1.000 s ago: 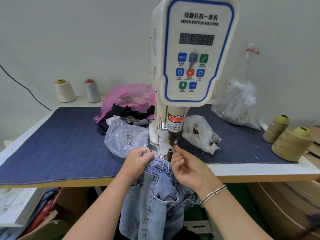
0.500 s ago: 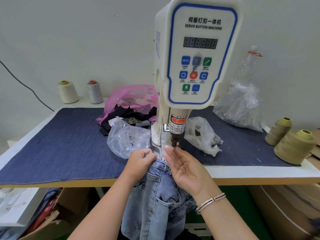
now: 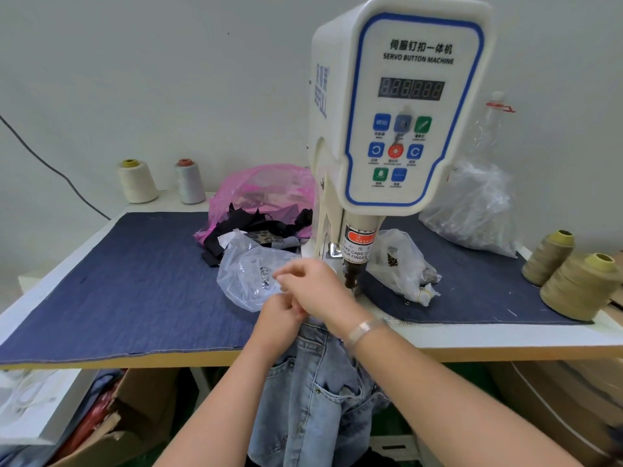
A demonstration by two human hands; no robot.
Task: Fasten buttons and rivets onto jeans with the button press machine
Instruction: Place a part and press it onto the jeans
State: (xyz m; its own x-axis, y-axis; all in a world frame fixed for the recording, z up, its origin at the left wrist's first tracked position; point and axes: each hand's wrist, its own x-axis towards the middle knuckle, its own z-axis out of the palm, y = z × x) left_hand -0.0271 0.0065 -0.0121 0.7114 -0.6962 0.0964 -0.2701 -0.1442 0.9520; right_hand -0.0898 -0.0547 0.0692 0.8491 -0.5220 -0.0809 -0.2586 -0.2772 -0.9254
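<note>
Jeans (image 3: 313, 409), light blue and faded, hang off the table edge just below the button machine (image 3: 397, 106). I see my left hand (image 3: 281, 315) gripping their waistband. My right hand (image 3: 317, 288) reaches across it, fingers curled near the clear bag (image 3: 249, 278); whether they pinch something I cannot tell. I count four thread cones, four plastic bags, one machine.

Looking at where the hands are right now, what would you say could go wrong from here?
1. The right hand reaches across just beside the punch, under the finger warning label; a press now could catch it.
2. The left hand holds the jeans at the table edge while most of them hang below, so their weight might pull the waistband out of place.
</note>
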